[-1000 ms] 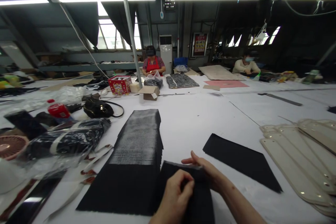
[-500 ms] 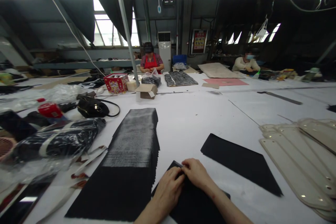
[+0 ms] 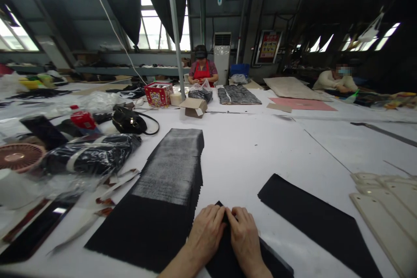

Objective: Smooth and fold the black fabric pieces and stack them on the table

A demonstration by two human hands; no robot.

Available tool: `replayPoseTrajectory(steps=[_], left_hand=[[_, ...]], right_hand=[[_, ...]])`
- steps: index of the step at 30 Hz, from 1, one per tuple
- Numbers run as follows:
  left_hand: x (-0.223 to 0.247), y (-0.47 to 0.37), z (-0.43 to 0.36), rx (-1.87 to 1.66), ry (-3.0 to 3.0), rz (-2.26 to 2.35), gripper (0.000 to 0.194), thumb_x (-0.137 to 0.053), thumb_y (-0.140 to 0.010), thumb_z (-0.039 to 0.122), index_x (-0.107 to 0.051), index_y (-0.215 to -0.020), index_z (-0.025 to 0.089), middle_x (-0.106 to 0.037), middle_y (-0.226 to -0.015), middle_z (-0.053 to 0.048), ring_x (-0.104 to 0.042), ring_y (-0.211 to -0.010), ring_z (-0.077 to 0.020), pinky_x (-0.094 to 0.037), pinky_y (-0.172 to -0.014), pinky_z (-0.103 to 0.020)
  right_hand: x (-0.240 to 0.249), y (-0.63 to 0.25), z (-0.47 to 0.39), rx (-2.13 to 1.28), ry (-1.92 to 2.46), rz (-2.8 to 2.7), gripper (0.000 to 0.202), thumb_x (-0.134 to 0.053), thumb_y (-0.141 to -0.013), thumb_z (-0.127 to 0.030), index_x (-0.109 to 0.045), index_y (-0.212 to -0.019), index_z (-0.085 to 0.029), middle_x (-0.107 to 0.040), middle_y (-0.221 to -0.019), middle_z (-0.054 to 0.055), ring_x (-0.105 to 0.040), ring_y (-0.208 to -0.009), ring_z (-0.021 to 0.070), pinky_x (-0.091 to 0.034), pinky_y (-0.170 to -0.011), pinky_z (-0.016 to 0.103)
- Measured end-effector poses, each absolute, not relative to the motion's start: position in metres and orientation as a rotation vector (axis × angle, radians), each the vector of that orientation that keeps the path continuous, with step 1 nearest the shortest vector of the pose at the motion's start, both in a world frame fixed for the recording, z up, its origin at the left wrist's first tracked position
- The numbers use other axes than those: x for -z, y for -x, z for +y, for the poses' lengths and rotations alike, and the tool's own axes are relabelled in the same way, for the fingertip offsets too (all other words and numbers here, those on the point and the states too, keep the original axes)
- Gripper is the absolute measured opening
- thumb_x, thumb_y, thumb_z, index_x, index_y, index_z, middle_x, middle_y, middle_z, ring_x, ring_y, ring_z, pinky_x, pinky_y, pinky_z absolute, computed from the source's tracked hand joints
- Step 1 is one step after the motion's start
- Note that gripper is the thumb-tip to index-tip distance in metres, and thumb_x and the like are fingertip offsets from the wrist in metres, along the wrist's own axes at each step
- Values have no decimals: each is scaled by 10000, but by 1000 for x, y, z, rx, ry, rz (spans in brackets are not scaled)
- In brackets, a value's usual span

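Note:
Both hands are close together at the front middle, on a black sheet (image 3: 219, 265) that looks like fabric or leather. My left hand (image 3: 208, 230) has its fingers closed at the sheet's far edge. Beside it my right hand (image 3: 243, 230) also pinches that edge, thumbs nearly meeting. The fingertips hide the exact grip. To the left lies a fanned stack of black pieces (image 3: 140, 226), its upper part greyish. A further black panel (image 3: 319, 221) rests flat on the right.
Pale panels with holes (image 3: 381, 221) overlap at the right edge. At left are a plastic-wrapped bundle (image 3: 94, 156), a black handbag (image 3: 128, 120), a pink fan (image 3: 21, 156) and a phone-like dark slab (image 3: 35, 226). Two people sit across the white table (image 3: 234, 152), behind a small carton (image 3: 193, 107).
The view has turned left, so the scene sits further right. My right hand has swung from reaching across at a slant to pointing more straight ahead, still at the sheet's edge.

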State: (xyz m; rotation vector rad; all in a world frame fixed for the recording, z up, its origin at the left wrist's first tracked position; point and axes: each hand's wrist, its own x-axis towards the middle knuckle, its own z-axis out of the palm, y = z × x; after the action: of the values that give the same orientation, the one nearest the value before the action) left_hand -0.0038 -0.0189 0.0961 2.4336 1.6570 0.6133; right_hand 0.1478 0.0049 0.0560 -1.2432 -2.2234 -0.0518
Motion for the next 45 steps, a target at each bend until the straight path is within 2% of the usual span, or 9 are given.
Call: replayPoseTrajectory(steps=[4, 16, 25, 29, 33, 36, 39, 41, 45], left_hand=[[-93, 4, -17, -575, -2445, 1690, 496, -450, -902, 126, -373, -1387, 197, -554, -1184, -91, -521, -1067, -242, -447, -941, -408], [-84, 6, -16, -572, -2414, 1744, 459, -471, -911, 164, -422, -1364, 217, -519, -1226, -82, -488, -1123, -247, -419, -990, -431], [-87, 6, -16, -575, -2338, 1787, 478, -506, -880, 177, -441, -1352, 211, -528, -1242, -87, -487, -1136, -255, -408, -1003, -424], [-81, 10, -13, -544, -2335, 1801, 518, -565, -856, 256, -446, -1352, 168, -540, -1260, -112, -489, -1145, -281, -398, -1016, -428], [-88, 16, -4, -584, -2377, 1852, 560, -598, -846, 373, -467, -1327, 117, -522, -1300, -144, -473, -1171, -306, -364, -1049, -445], [-99, 20, 4, -598, -2529, 1762, 432, -493, -909, 271, -470, -1325, 157, -488, -1361, -109, -414, -1257, -278, -308, -1094, -427], [-100, 23, 9, -508, -2604, 1697, 345, -438, -909, 166, -542, -1237, 152, -574, -1243, -98, -436, -1248, -252, -298, -1101, -397], [-95, 25, 11, -467, -2617, 1688, 342, -439, -906, 160, -547, -1230, 144, -592, -1213, -99, -447, -1245, -252, -287, -1108, -394], [-89, 30, 9, -423, -2667, 1645, 443, -442, -910, 191, -451, -1350, 148, -535, -1314, -106, -404, -1298, -256, -229, -1136, -411]], right_hand=[[-60, -146, 3, 109, 1220, -2272, 385, -410, -885, -64, -528, -1235, -171, -553, -916, 72, -498, -844, 219, -408, -744, 362], [-63, -145, 3, 162, 1208, -2295, 419, -373, -882, -43, -489, -1268, -155, -559, -921, 77, -501, -845, 228, -399, -747, 379], [-50, -149, 11, 283, 1105, -2280, 368, -392, -852, -61, -552, -1161, -180, -580, -912, 76, -515, -808, 214, -402, -692, 352], [-32, -157, 21, 405, 966, -2278, 410, -445, -797, -54, -557, -1163, -202, -598, -923, 68, -531, -806, 205, -391, -652, 324], [-17, -154, 26, 390, 1007, -2195, 454, -452, -770, -40, -552, -1157, -254, -606, -940, 69, -548, -814, 220, -375, -629, 334], [-15, -143, 29, 344, 1052, -2166, 460, -445, -756, -17, -559, -1128, -261, -596, -904, 62, -549, -792, 217, -367, -608, 330], [-20, -132, 31, 311, 1093, -2173, 441, -435, -763, -6, -562, -1101, -258, -585, -880, 60, -541, -789, 221, -376, -618, 336], [-25, -129, 32, 289, 1114, -2172, 436, -426, -775, -8, -561, -1105, -259, -578, -882, 60, -536, -786, 220, -382, -625, 336], [-33, -132, 28, 246, 1144, -2165, 484, -413, -787, -9, -537, -1182, -261, -565, -893, 57, -530, -785, 213, -395, -641, 330]])
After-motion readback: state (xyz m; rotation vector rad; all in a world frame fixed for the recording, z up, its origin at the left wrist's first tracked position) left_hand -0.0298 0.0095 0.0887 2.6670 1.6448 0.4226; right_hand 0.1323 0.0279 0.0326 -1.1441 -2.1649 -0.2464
